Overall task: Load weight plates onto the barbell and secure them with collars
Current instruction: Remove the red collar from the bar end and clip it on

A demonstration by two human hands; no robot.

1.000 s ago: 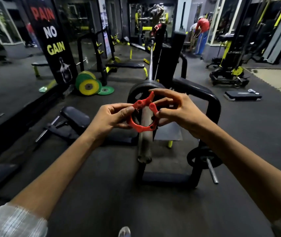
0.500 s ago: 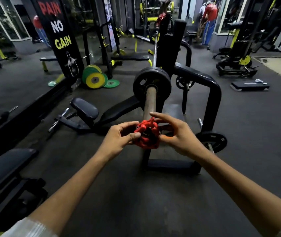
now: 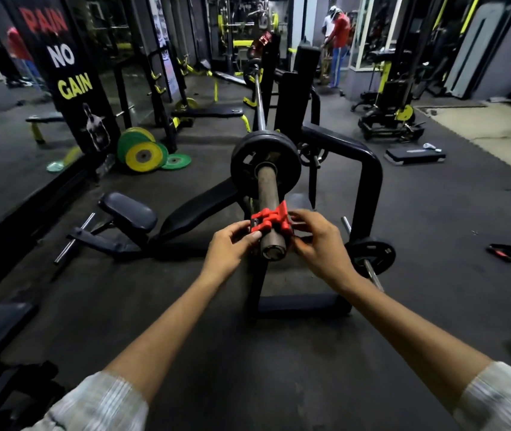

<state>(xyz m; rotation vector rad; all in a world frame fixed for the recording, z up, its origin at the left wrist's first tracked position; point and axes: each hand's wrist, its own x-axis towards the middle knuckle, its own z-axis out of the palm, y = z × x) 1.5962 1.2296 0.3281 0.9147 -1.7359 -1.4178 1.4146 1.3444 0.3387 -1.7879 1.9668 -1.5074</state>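
The red collar [image 3: 269, 219] now sits around the barbell sleeve [image 3: 269, 209], just inside its near end. Half a second ago it was held at that end face and hid it; a second ago it was up in the air in front of the plate, its ring plainly open. It is now threaded on, though its clamp tabs stand up and appear not yet closed.

The left hand [image 3: 228, 248] pinches the collar's left side between thumb and bent fingers. The right hand [image 3: 319, 244] grips the right side, fingertips curled in against the red body; its thumb is hidden.

Farther along the sleeve from the collar, a black weight plate [image 3: 265, 163] is seated near the inner shoulder. Bare, rusty sleeve shows between collar and plate, so the two are apart, not touching.

By judgement, loading on this end is done and securing is in hand: the collar must slide up against the plate and its lever be snapped shut. Locked where it is, it would leave the plate free to travel.

Right of the collar and lower, a smaller plate [image 3: 370, 256] hangs on a storage peg of the black rack [image 3: 369, 169]. Far to its left, green and yellow plates [image 3: 143, 154] lean by a banner [image 3: 70, 79].
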